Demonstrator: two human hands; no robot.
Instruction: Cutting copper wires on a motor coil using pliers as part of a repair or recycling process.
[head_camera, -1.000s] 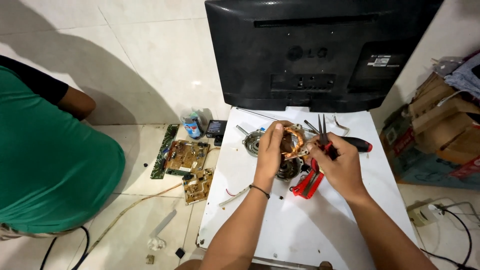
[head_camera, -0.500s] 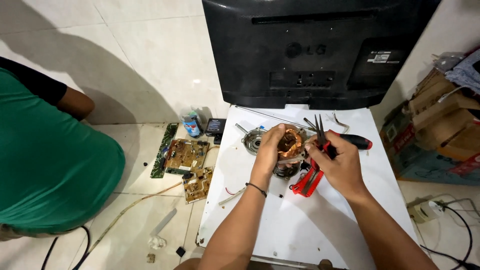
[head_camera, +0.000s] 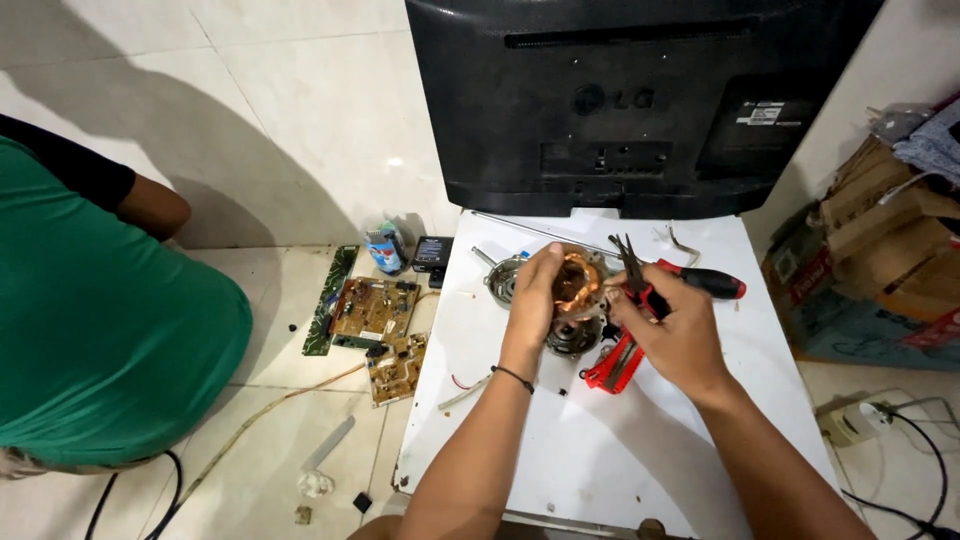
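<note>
Head view, single entry. White tabletop (head_camera: 600, 460), square-cornered, scuffed, standing on a pale tiled floor (head_camera: 280, 120). Left hand (head_camera: 535, 295): fingers curled around a motor stator with copper winding (head_camera: 573, 283), lifting it just above the tabletop near its middle rear; a dark band sits on the wrist. Right hand (head_camera: 672, 330): clenched on red-handled needle-nose pliers (head_camera: 640, 282), whose dark tips point up and away, just right of the copper winding; whether the tips touch the winding cannot be told. Beneath the stator, on the tabletop: a round metal motor housing (head_camera: 572, 338), partly hidden by the hands. Left of the left hand: a second round metal part (head_camera: 503, 277), lying flat. Behind the pliers: a screwdriver with red and black handle (head_camera: 705, 282), lying crosswise. Under the right hand: a red cutting tool (head_camera: 612, 365), partly covered. Rear of the tabletop: a black flat television (head_camera: 640, 100), upright, back panel facing the camera. Floor, left of the tabletop: two bare circuit boards (head_camera: 378, 308), a long green board strip (head_camera: 330, 300) beside them, a small blue can (head_camera: 385, 250) and a small black box (head_camera: 432, 253). Far left: another person in a green shirt (head_camera: 100, 330), crouched, hands not in view. Far right: stacked cardboard boxes (head_camera: 880, 250) and a cable on the floor.
</note>
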